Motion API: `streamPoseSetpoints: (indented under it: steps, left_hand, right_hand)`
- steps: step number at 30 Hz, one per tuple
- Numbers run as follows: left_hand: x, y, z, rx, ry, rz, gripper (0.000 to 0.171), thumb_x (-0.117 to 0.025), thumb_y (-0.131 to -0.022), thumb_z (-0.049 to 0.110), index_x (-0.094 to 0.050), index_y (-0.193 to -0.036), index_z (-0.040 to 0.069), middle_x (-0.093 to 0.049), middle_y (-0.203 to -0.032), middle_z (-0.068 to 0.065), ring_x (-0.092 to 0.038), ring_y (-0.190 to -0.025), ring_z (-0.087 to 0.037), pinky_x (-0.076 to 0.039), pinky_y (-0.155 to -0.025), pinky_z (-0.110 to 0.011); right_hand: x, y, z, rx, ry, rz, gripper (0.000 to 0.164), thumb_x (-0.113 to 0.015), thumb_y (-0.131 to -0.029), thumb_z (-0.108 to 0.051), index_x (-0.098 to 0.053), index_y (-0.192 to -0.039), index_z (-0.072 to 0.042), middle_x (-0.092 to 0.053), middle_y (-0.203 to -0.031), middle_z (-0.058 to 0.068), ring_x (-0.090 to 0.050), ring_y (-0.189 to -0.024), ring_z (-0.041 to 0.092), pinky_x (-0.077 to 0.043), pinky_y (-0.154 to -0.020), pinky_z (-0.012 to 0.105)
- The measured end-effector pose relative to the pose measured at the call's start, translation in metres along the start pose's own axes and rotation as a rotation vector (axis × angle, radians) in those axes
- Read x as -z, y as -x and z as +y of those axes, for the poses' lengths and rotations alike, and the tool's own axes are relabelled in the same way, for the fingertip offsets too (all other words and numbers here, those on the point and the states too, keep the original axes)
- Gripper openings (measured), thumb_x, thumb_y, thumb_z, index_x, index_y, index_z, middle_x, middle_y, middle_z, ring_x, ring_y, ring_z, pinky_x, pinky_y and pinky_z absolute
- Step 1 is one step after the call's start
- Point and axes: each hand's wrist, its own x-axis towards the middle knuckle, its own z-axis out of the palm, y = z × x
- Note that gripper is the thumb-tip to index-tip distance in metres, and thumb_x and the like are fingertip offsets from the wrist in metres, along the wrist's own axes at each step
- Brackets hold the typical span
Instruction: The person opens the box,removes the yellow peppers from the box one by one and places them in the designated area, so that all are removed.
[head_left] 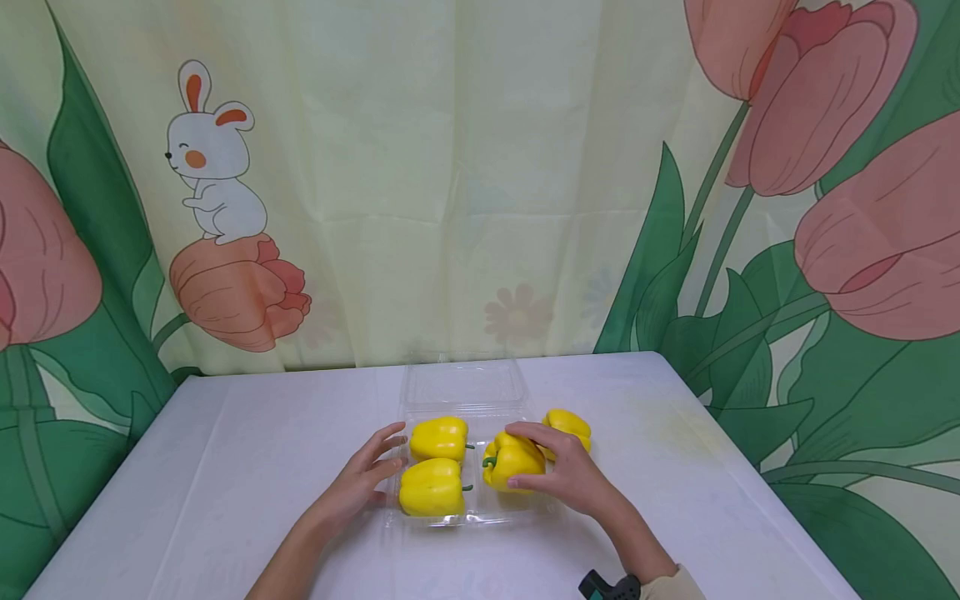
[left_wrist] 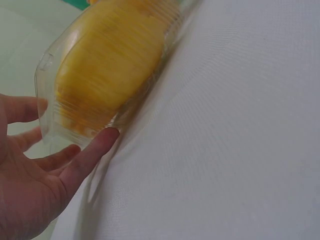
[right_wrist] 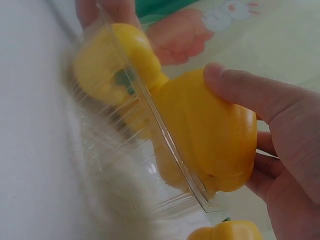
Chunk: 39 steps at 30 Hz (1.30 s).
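My right hand grips a yellow bell pepper between thumb and fingers, over the right half of a clear plastic clamshell box. In the right wrist view that pepper overlaps the box's rim. Two more yellow peppers lie in the left half, one behind and one in front, stems to the right. My left hand is at the box's left side, fingers spread and loosely bent. In the left wrist view its fingertips are right at the clear wall.
Another yellow pepper lies on the white-covered table, right of the box and behind my right hand. The box's clear lid lies folded back toward the table's far edge. A printed curtain hangs behind.
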Motion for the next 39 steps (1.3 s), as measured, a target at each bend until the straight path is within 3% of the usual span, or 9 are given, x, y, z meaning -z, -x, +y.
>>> streamPoseSetpoints:
  steps: [25, 39]
  left_hand:
    - [-0.001, 0.001, 0.002, 0.009, -0.039, 0.007, 0.057, -0.053, -0.098, 0.025, -0.031, -0.150, 0.027, -0.031, -0.156, -0.014, -0.040, -0.135, -0.043, -0.058, -0.080, -0.048]
    - [-0.001, -0.001, 0.001, 0.009, -0.034, 0.012, 0.056, -0.054, -0.097, 0.025, -0.032, -0.149, 0.029, -0.032, -0.155, -0.013, -0.041, -0.135, -0.042, -0.057, -0.080, -0.048]
  right_hand:
    - [0.010, 0.004, -0.003, 0.031, 0.024, 0.055, 0.060, -0.081, -0.075, -0.039, -0.061, -0.129, -0.020, -0.063, -0.130, -0.005, -0.059, -0.121, 0.020, -0.047, -0.103, 0.047]
    - [0.015, 0.006, -0.004, 0.024, 0.023, 0.086, 0.060, -0.082, -0.073, -0.039, -0.062, -0.127, -0.023, -0.063, -0.129, -0.011, -0.058, -0.118, 0.014, -0.052, -0.098, 0.036]
